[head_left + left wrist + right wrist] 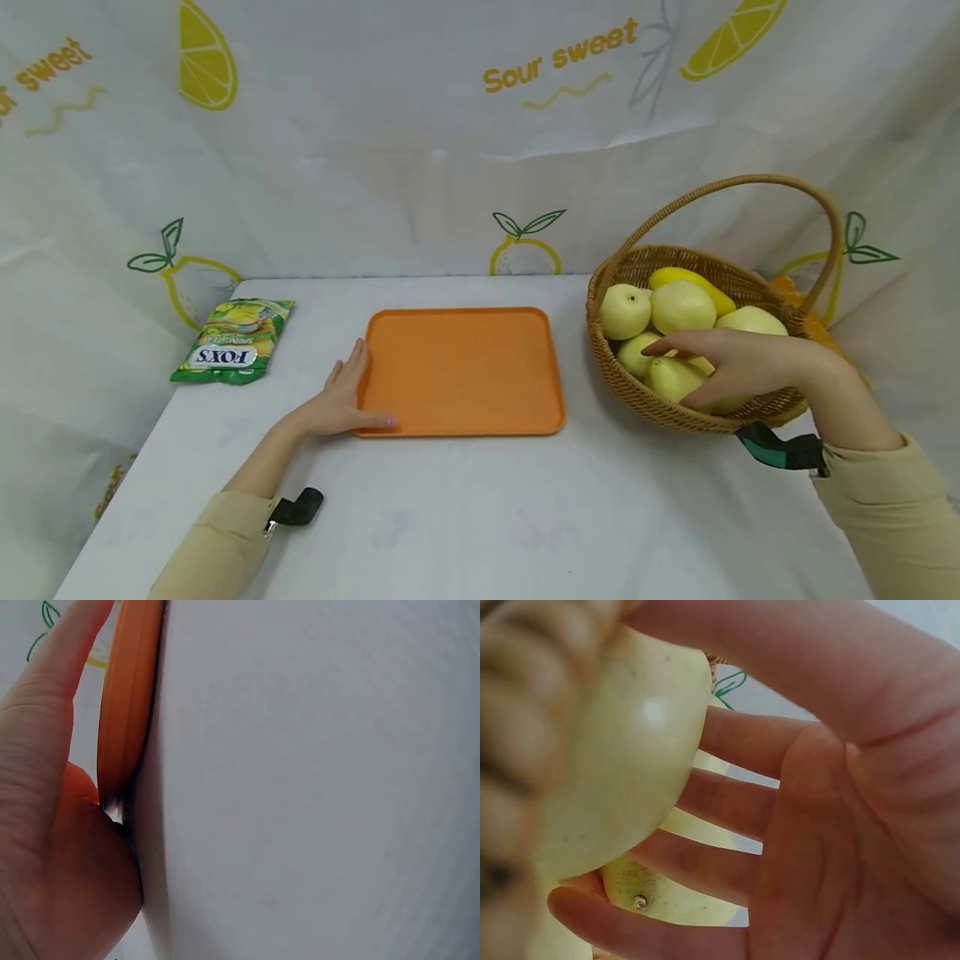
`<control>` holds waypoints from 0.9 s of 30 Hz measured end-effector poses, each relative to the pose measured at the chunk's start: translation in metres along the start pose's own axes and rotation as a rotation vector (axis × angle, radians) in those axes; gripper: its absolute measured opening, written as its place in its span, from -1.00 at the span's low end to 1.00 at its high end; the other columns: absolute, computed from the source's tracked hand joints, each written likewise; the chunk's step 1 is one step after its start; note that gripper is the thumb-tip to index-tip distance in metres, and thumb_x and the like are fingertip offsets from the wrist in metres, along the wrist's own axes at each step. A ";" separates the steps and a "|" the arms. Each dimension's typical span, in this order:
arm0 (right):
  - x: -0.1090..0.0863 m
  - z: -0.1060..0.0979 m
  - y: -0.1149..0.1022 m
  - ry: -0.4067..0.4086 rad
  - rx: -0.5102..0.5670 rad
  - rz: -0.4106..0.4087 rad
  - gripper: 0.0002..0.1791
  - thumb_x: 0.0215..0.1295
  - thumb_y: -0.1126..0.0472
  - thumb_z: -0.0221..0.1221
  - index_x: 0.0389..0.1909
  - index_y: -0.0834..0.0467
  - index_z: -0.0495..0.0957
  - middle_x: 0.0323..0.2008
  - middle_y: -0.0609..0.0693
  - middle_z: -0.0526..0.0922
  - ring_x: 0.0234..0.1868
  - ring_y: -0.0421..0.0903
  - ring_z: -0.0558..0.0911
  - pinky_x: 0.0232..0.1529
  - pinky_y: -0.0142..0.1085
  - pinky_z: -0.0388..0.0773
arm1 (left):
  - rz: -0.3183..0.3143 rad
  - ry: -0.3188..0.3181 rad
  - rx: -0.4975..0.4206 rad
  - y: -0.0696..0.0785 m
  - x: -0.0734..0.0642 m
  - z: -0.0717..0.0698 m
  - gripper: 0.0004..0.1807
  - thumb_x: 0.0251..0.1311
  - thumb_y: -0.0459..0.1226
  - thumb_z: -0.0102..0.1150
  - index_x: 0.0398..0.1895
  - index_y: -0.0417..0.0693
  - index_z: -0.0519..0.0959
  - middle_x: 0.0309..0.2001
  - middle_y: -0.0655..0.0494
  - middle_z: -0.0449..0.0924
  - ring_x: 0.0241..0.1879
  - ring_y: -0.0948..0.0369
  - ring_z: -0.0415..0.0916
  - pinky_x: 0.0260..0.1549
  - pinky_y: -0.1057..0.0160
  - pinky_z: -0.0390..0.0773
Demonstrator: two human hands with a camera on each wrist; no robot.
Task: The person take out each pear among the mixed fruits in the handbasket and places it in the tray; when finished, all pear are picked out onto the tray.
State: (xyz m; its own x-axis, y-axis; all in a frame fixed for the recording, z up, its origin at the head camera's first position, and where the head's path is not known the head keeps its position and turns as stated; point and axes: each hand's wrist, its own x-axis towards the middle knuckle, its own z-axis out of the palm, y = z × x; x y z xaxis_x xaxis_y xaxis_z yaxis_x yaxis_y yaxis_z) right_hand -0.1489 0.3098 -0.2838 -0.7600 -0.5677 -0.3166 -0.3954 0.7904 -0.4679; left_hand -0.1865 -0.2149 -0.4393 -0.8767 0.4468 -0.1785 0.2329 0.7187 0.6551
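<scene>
My left hand point(337, 400) lies at the left edge of the orange tray point(461, 371), its fingers straight along the side and its thumb over the near corner. In the left wrist view the tray's side point(129, 697) shows close by the thumb. Inside the wicker basket point(637, 396), my right hand point(738, 362) reaches around a pale yellow-green pear point(671, 379). Its fingers point(727, 802) extend, spread, behind the pear point(622, 757) in the right wrist view, with the thumb above and the palm apart from it.
Several more pale fruits point(682, 307) and a long yellow one point(686, 279) fill the basket, whose tall handle point(750, 179) arches over them. A green Fox's packet point(236, 342) lies at the table's far left. Behind the table hangs a lemon-print cloth point(390, 167).
</scene>
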 end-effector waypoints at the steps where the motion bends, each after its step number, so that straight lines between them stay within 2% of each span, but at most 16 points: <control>1: 0.000 0.000 0.000 -0.005 0.002 0.013 -0.31 0.15 0.05 0.38 0.31 0.06 0.40 0.26 -0.02 0.45 0.18 -0.07 0.45 0.05 -0.27 0.50 | 0.003 0.000 0.010 0.000 0.000 0.001 0.45 -0.05 0.18 0.42 0.50 -0.32 -0.44 0.52 -0.20 -0.61 0.49 -0.08 -0.58 0.38 -0.11 -0.55; 7: 0.001 0.001 0.003 -0.022 0.022 0.008 -0.33 0.13 0.10 0.38 0.30 -0.06 0.42 0.25 -0.02 0.45 0.03 -0.15 0.43 -0.06 -0.38 0.48 | 0.005 0.011 0.040 0.002 0.001 0.004 0.47 -0.09 0.18 0.45 0.51 -0.32 -0.41 0.52 -0.19 -0.62 0.49 -0.09 -0.58 0.37 -0.14 -0.51; 13: 0.001 0.002 0.004 -0.019 0.001 0.014 -0.41 0.14 0.08 0.38 0.22 -0.13 0.45 0.20 -0.10 0.47 0.05 -0.17 0.44 -0.04 -0.37 0.48 | 0.015 0.013 0.056 0.003 0.002 0.004 0.46 -0.10 0.19 0.45 0.51 -0.33 -0.39 0.52 -0.18 -0.62 0.50 -0.07 -0.57 0.37 -0.14 -0.51; 17: 0.001 0.002 0.005 -0.005 -0.023 -0.029 -0.44 0.18 0.02 0.36 0.20 -0.11 0.45 0.16 -0.14 0.49 0.05 -0.20 0.47 -0.03 -0.35 0.50 | 0.011 0.011 0.069 0.002 0.001 0.003 0.46 -0.11 0.21 0.44 0.51 -0.31 -0.39 0.52 -0.17 -0.62 0.50 -0.07 -0.56 0.38 -0.13 -0.50; 22: 0.002 0.002 0.005 0.054 -0.067 -0.077 -0.44 0.19 -0.05 0.35 0.18 -0.03 0.45 0.09 -0.19 0.52 0.00 -0.27 0.49 -0.03 -0.32 0.51 | 0.004 0.015 0.071 0.001 0.000 0.003 0.47 -0.11 0.21 0.44 0.52 -0.31 -0.38 0.52 -0.17 -0.62 0.50 -0.07 -0.55 0.38 -0.14 -0.50; 27: -0.001 0.003 0.003 0.153 -0.114 -0.046 -0.35 0.12 -0.14 0.38 0.18 0.06 0.48 0.07 -0.17 0.53 -0.06 -0.26 0.50 -0.09 -0.25 0.54 | 0.011 0.014 0.057 0.002 0.000 0.003 0.45 -0.10 0.19 0.45 0.52 -0.30 -0.37 0.52 -0.17 -0.62 0.50 -0.07 -0.55 0.37 -0.15 -0.49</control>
State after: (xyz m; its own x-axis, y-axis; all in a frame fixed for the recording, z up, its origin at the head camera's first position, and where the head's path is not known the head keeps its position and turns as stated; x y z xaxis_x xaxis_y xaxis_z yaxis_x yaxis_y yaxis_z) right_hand -0.1476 0.3123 -0.2872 -0.8059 -0.5687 -0.1643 -0.4806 0.7906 -0.3795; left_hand -0.1842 -0.2119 -0.4404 -0.8796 0.4479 -0.1606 0.2660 0.7428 0.6144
